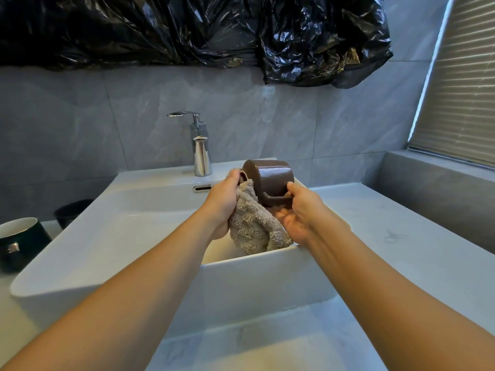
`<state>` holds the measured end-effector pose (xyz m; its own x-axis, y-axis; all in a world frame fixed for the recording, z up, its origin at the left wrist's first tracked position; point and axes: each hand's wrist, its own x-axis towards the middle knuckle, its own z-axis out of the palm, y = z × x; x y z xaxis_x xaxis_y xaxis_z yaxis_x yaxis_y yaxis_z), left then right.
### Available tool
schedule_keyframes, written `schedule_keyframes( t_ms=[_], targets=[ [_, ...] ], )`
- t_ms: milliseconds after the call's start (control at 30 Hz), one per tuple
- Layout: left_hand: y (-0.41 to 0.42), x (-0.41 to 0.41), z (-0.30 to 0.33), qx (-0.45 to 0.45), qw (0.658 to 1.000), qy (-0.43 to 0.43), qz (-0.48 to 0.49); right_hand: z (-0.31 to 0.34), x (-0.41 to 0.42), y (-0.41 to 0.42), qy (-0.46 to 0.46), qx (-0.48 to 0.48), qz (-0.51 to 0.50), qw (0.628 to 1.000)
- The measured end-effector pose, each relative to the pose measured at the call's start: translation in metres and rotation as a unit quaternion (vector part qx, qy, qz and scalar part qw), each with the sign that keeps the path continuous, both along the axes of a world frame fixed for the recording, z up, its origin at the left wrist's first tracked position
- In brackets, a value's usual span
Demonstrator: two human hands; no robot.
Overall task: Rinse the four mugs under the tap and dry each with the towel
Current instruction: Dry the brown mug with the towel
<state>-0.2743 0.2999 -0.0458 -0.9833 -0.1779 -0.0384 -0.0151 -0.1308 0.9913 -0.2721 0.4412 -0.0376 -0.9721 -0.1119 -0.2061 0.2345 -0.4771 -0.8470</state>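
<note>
Brown mug (pixel 270 180) getting dried: left hand (pixel 223 207) grips the towel (pixel 253 228), right hand (pixel 301 212) holds its handle; two dark mugs (pixel 20 242) wait on the counter (pixel 375 236).

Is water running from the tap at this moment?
No, the tap shows no stream below its spout, while the left hand presses the towel on the brown mug.

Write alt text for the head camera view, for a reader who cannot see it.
Over a white sink, a person's right hand holds a brown mug by its handle, tipped on its side, while the left hand presses a beige towel against its mouth. A chrome tap stands behind, with no water visible, and two dark mugs sit on the counter at left.
</note>
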Motion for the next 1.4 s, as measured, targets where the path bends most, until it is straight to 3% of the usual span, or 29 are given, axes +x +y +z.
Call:
schedule_keyframes(
  t_ms=[200, 333, 400, 500, 600, 667, 733, 867, 933, 1067, 1133, 1233, 1400],
  targets=[
    [0.003, 0.01, -0.001, 0.007, 0.997, -0.058, -0.058, -0.001, -0.003, -0.001, -0.006, -0.002, -0.03, 1.0],
    [0.011, 0.028, 0.003, -0.059, 0.989, -0.101, -0.089, -0.002, -0.002, -0.001, 0.002, 0.028, -0.058, 0.998],
    [0.018, 0.033, 0.004, -0.14, 0.987, -0.057, -0.062, -0.002, -0.001, -0.001, 0.017, 0.046, -0.067, 0.997],
    [0.021, 0.031, 0.005, -0.27, 0.958, 0.064, 0.07, -0.002, 0.0, -0.002, 0.038, 0.082, -0.068, 0.994],
    [0.017, 0.022, 0.004, -0.239, 0.953, 0.131, 0.134, -0.002, 0.003, -0.007, 0.051, 0.12, -0.034, 0.991],
    [0.017, 0.018, 0.004, -0.236, 0.95, 0.137, 0.155, 0.0, 0.009, -0.008, 0.046, 0.129, 0.002, 0.991],
    [0.017, 0.015, 0.006, -0.176, 0.959, 0.143, 0.168, 0.0, 0.01, -0.007, 0.05, 0.118, 0.032, 0.991],
    [0.006, 0.011, 0.011, 0.001, 0.99, 0.007, 0.141, 0.003, 0.01, -0.001, 0.059, 0.054, 0.026, 0.996],
    [0.001, 0.017, 0.016, 0.036, 0.99, -0.061, 0.121, 0.004, 0.012, -0.001, 0.08, 0.012, 0.029, 0.996],
    [-0.008, 0.032, 0.021, 0.061, 0.992, -0.002, 0.108, 0.007, 0.016, -0.001, 0.134, 0.02, -0.008, 0.991],
    [-0.009, 0.049, 0.026, 0.01, 0.989, 0.062, 0.135, 0.008, 0.019, 0.003, 0.166, 0.067, -0.041, 0.983],
    [-0.002, 0.085, 0.028, -0.179, 0.958, 0.159, 0.154, 0.007, 0.03, 0.012, 0.225, 0.161, -0.073, 0.958],
    [0.019, 0.152, 0.009, -0.414, 0.874, 0.254, 0.025, 0.007, 0.057, 0.02, 0.312, 0.289, -0.078, 0.902]
  ],
)
